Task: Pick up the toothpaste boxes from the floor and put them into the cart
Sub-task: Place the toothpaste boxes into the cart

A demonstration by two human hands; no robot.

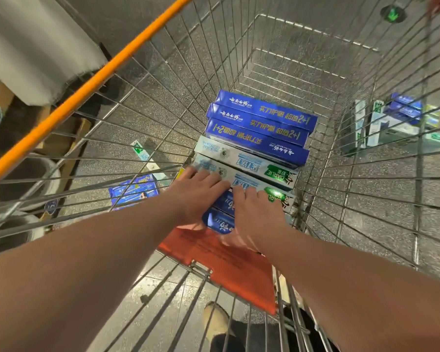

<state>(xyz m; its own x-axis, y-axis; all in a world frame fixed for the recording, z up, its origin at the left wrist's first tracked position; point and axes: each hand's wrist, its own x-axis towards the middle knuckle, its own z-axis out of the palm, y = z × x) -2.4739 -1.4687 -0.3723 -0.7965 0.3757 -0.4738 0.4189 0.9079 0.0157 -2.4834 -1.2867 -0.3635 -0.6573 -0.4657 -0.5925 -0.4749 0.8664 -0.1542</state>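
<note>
The wire cart [366, 174] fills the view from above. On its bottom lies a row of toothpaste boxes: three blue boxes [259, 125] at the far end, then two white Darlie boxes [252, 161]. My left hand [198, 191] lies with straight fingers on the nearer white box. My right hand [254, 209] rests beside it, its fingers reaching the same box. Two more blue boxes [220, 221] sit under and between my palms; my thumbs are hidden. More toothpaste boxes are on the floor outside the cart: a blue one [134, 190] on the left and a pile [396, 123] on the right.
The cart's orange handle bar [87, 85] runs diagonally at upper left. An orange seat flap [221, 257] hangs at the cart's near end. A white-green box [140, 151] lies on the floor at left. Cardboard and buckets [26, 174] stand at far left. My shoe [215, 321] shows below.
</note>
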